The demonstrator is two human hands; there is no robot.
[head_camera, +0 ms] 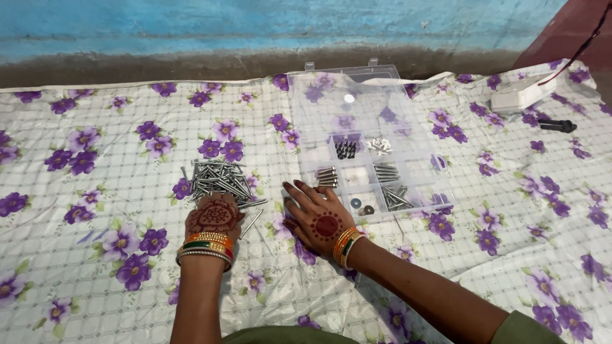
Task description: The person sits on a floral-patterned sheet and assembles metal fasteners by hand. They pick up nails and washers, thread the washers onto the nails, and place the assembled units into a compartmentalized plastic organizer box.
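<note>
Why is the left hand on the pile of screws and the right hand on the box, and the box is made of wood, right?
Not quite. The head view shows the box is clear plastic, not wood. The rest holds: the left hand is on the pile of screws, and the right hand rests at the box's near left corner.

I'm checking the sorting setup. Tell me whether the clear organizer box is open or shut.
Open. The clear plastic organizer box lies flat on the floral sheet with its lid swung back toward the wall, compartments of screws uncovered.
</note>
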